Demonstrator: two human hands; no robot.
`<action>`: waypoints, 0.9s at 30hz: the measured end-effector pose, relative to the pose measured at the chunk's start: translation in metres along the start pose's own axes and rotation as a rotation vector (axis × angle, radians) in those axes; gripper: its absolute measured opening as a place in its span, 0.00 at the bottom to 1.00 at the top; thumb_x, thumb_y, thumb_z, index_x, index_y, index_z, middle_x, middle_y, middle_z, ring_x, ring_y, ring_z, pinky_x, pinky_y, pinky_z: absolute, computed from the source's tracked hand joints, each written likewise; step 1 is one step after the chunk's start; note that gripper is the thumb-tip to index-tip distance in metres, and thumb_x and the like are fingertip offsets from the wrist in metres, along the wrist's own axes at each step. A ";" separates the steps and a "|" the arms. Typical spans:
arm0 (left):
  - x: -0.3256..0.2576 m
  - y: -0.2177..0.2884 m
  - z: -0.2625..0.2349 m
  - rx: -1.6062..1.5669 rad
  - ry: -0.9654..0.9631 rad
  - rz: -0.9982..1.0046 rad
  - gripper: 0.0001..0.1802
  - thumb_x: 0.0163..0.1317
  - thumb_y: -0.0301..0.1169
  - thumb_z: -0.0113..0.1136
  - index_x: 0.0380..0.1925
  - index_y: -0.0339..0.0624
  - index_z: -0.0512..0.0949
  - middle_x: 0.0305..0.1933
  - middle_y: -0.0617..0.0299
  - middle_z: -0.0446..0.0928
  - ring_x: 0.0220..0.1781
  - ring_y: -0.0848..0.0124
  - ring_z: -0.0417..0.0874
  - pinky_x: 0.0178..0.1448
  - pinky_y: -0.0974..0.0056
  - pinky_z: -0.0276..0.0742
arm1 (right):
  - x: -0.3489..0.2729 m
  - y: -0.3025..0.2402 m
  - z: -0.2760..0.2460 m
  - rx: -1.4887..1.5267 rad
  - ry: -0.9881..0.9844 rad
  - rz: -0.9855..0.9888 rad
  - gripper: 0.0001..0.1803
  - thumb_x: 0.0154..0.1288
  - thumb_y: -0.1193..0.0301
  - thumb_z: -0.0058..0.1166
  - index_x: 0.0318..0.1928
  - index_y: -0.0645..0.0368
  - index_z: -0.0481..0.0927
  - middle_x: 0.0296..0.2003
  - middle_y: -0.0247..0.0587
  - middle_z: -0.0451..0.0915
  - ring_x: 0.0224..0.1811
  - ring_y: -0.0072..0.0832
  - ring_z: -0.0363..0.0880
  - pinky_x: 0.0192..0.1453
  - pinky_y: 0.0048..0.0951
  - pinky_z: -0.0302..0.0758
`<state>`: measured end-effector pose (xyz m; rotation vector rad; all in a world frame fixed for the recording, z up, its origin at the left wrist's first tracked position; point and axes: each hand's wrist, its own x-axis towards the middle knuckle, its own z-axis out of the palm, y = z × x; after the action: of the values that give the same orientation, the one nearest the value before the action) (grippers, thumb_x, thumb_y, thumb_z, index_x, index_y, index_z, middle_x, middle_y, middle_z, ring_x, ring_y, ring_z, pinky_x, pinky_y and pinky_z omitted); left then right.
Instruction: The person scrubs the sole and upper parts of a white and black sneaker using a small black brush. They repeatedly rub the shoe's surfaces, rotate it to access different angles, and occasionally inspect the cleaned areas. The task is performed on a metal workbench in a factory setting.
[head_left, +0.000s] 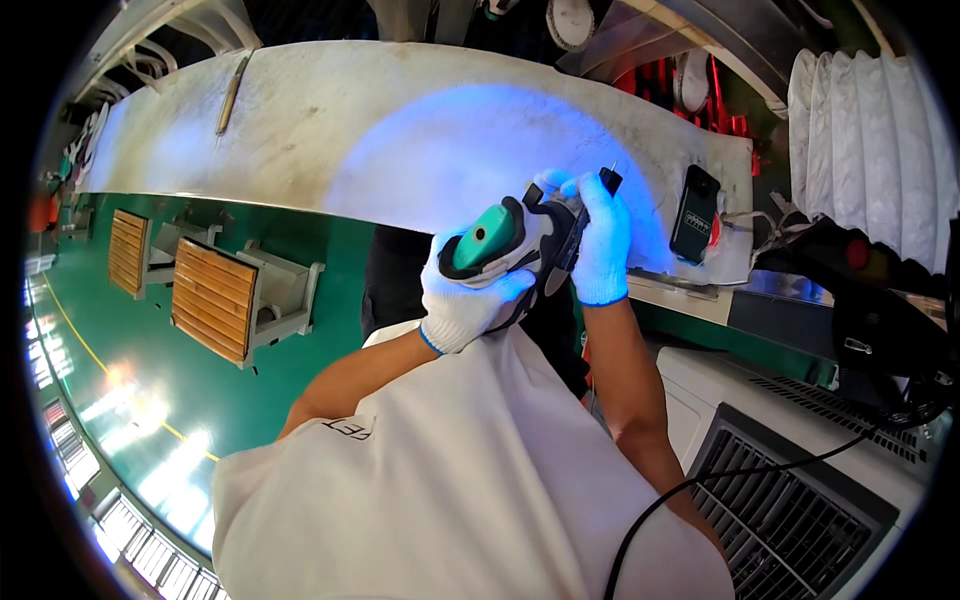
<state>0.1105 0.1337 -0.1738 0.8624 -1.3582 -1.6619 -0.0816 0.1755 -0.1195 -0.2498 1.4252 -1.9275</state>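
A shoe (540, 245) in grey, black and white, with a teal insole (490, 235) showing in its opening, is held above the near edge of the table. My left hand (462, 300), in a white knit glove with a blue cuff, wraps round the end by the opening. At the other end is my gloved right hand (604, 235), its fingers curled against the shoe's side. From the right fingers juts a small black piece (611, 180) with a thin metal tip; its lower part is hidden. Blue light falls on both gloves.
A long, stained white table (300, 130) runs across the front. On it are a thin-handled tool (233, 95) at the far left and a black phone (695, 214) at the right. Slatted wooden stools (212, 300) stand on the green floor. A black cable (760, 468) crosses beside my right arm.
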 end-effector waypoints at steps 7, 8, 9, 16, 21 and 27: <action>-0.006 0.009 -0.003 0.112 -0.053 0.042 0.45 0.49 0.32 0.96 0.65 0.34 0.78 0.58 0.52 0.90 0.58 0.66 0.94 0.64 0.58 0.90 | -0.009 0.000 0.001 -0.194 -0.017 -0.004 0.14 0.83 0.66 0.60 0.45 0.66 0.86 0.52 0.55 0.92 0.57 0.42 0.91 0.66 0.43 0.86; -0.005 0.012 -0.003 0.004 -0.075 -0.008 0.45 0.47 0.30 0.96 0.64 0.35 0.78 0.58 0.53 0.90 0.58 0.66 0.94 0.63 0.58 0.90 | -0.010 -0.003 0.004 -0.244 -0.010 0.015 0.14 0.82 0.66 0.61 0.46 0.67 0.87 0.51 0.53 0.93 0.56 0.39 0.91 0.65 0.41 0.86; -0.006 0.007 -0.001 -0.019 -0.057 -0.001 0.45 0.47 0.30 0.96 0.64 0.36 0.78 0.58 0.53 0.90 0.57 0.66 0.94 0.63 0.58 0.90 | -0.012 -0.006 0.006 -0.293 -0.003 0.035 0.14 0.81 0.67 0.63 0.48 0.68 0.89 0.50 0.51 0.93 0.54 0.36 0.91 0.63 0.39 0.87; -0.003 0.008 -0.007 0.239 -0.103 0.177 0.44 0.45 0.30 0.97 0.61 0.39 0.79 0.56 0.54 0.90 0.55 0.65 0.94 0.61 0.57 0.90 | -0.020 -0.003 0.007 -0.455 0.000 -0.050 0.15 0.80 0.67 0.67 0.54 0.68 0.92 0.49 0.44 0.93 0.50 0.28 0.89 0.61 0.34 0.85; -0.002 0.019 0.000 0.231 -0.047 0.116 0.44 0.43 0.33 0.98 0.58 0.38 0.80 0.56 0.54 0.90 0.56 0.65 0.94 0.61 0.57 0.90 | 0.000 -0.011 -0.004 -0.142 -0.118 0.024 0.16 0.82 0.66 0.60 0.47 0.70 0.89 0.54 0.52 0.93 0.57 0.38 0.91 0.69 0.41 0.85; -0.003 0.005 -0.007 0.160 -0.153 0.104 0.48 0.51 0.22 0.92 0.68 0.36 0.69 0.63 0.50 0.85 0.62 0.64 0.91 0.67 0.55 0.90 | 0.005 -0.019 -0.004 -0.189 -0.223 0.028 0.14 0.81 0.68 0.59 0.46 0.69 0.89 0.54 0.54 0.93 0.58 0.40 0.91 0.71 0.43 0.84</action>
<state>0.1186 0.1333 -0.1702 0.7527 -1.6313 -1.5815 -0.0959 0.1775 -0.1052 -0.5145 1.4515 -1.6847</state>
